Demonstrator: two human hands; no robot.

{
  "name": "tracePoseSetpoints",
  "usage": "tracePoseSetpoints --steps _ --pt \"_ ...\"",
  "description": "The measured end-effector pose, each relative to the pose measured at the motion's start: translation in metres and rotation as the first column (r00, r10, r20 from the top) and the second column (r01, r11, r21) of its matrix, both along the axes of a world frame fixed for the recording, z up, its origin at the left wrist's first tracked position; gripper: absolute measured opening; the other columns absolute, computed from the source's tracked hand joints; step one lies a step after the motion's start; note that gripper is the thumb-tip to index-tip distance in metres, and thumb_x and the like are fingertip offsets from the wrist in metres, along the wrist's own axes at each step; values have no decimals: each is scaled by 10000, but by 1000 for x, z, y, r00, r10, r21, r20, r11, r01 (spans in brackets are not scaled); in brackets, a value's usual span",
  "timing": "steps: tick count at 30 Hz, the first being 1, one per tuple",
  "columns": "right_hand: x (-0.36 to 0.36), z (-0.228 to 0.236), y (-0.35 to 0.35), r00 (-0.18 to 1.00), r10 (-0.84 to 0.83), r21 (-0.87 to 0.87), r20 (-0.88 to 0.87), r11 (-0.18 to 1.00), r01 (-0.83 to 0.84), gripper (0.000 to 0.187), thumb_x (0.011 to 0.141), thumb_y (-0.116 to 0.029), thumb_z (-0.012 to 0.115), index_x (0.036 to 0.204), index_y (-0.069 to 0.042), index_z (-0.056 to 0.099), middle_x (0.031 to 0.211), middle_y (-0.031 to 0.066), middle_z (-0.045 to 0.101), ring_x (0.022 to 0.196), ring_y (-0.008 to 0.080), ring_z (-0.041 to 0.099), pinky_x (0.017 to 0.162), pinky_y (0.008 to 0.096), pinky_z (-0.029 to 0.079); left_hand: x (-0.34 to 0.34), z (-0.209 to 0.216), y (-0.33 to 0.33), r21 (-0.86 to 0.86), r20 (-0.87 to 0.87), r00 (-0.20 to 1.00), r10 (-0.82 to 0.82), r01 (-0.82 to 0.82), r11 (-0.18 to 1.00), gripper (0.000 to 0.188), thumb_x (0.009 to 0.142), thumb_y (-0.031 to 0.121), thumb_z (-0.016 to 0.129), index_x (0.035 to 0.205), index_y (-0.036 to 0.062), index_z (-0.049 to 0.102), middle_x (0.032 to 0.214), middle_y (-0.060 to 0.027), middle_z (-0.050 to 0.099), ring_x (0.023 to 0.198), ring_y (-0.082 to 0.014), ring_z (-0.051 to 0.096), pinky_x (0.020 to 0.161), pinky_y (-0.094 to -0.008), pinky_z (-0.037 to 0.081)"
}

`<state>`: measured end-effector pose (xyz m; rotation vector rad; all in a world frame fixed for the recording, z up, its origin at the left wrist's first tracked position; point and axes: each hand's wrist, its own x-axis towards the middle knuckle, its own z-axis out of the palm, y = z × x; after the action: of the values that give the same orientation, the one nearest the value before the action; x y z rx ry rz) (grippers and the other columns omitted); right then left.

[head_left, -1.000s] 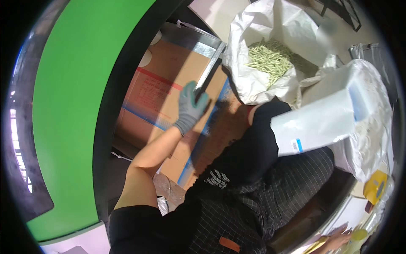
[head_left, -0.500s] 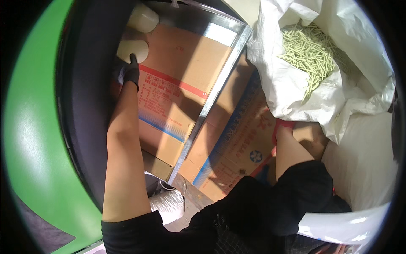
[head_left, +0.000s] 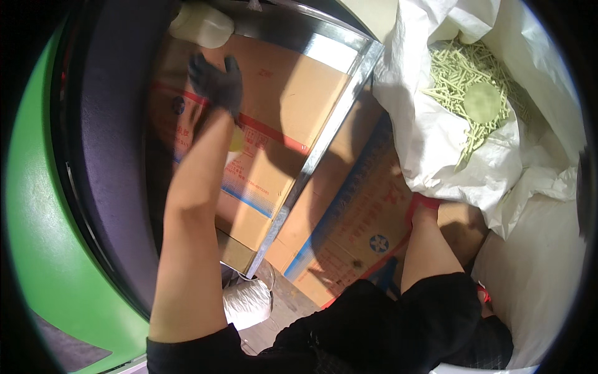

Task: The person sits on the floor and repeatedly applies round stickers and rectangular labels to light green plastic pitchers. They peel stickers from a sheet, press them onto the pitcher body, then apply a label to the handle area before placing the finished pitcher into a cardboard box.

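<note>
So the spot's lit by hard sun, with a green machine cover (head_left: 37, 218) curved along 9 o'clock, a dark padded edge (head_left: 115, 156) just inside it, and a bit of grey floor (head_left: 289, 302) showing at 6. Printed cardboard (head_left: 280, 68) is boxed in by a shiny metal frame (head_left: 330, 124), from roughly 11 o'clock down to 7.

The action's at 11: the gloved left hand (head_left: 217, 81) is held over that cardboard, just below a pale rounded spout (head_left: 202, 25). The grip is pretty loose, fingers spread apart, and nothing can clearly be seen in it. Whether the cardboard is touched can't be told. The right hand can't be seen at all.

What's changed: half a second ago the glove was seen farther left, by the dark edge, at the lower of two pale ends. Now only the upper one can be made out, and more red-banded print has been uncovered at 10. For the work in hand, that seems to mean the lower end has been let go of.

A white sack (head_left: 405, 124) of thin green sticks (head_left: 451, 78) is parked at 2 o'clock, and a white spool (head_left: 247, 303) at 7.
</note>
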<state>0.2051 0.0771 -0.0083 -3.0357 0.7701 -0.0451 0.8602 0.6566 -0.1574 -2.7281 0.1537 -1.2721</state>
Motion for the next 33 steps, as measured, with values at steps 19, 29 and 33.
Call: tracePoseSetpoints --steps 19,29,33 --pt "-5 -12 0 964 40 218 262 971 -100 546 738 -121 726 1278 -38 714 1258 171 617 1189 402 557 1028 529 448 -105 -30 -63 -321 -561 697 -447 314 893 859 892 634 659 1485 20 567 1506 -244 570 1356 -394 573 1146 -545 420" --pt "23 123 39 480 -10 324 877 750 -577 501 1060 -413 663 1297 28 697 1196 186 703 1099 368 666 994 474 521 -384 122 -306 -689 -364 -86 -927 695 206 671 875 473 749 1370 38 629 1397 -210 608 1254 -365 613 1048 -527 470" --pt "37 229 109 41 -285 68 958 86 -994 591 1114 -475 529 1202 75 729 1153 196 741 1026 347 703 918 438 551 -447 180 -308 -672 -290 -200 -936 739 51 599 868 409 785 1324 45 653 1354 -196 623 1213 -354 628 1009 -519 490"
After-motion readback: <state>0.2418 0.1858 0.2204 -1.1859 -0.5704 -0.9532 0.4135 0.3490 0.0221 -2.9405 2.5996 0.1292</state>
